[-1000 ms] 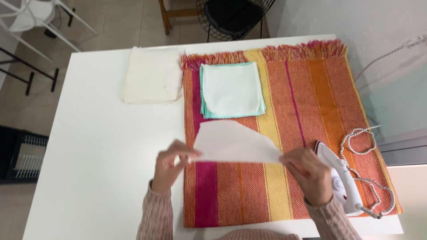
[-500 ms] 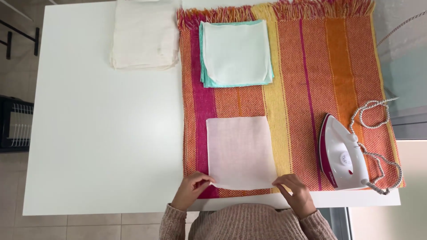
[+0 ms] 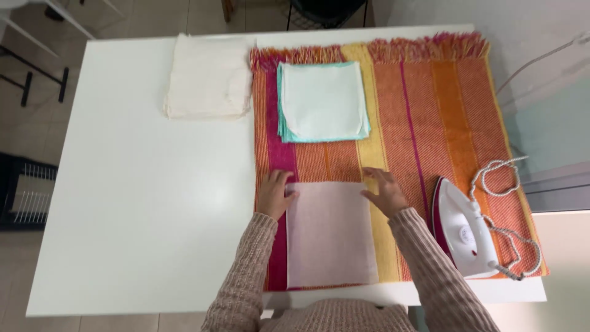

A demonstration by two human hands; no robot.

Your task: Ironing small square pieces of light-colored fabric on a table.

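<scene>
The left hand's fingers are lying flat and spread on the far left corner of the pale pink cloth, gripping nothing, and the right hand is pressing open-palmed on its far right corner, seemingly just past the edge. The cloth is lying flat on the striped mat, its near edge close to the mat's. Beyond it, bare mat is separating it from the folded mint stack. The iron is standing to its right, near the forearm.

A ribbed, beige-pink knitted sweater with long sleeves covers both arms to the wrists
</scene>
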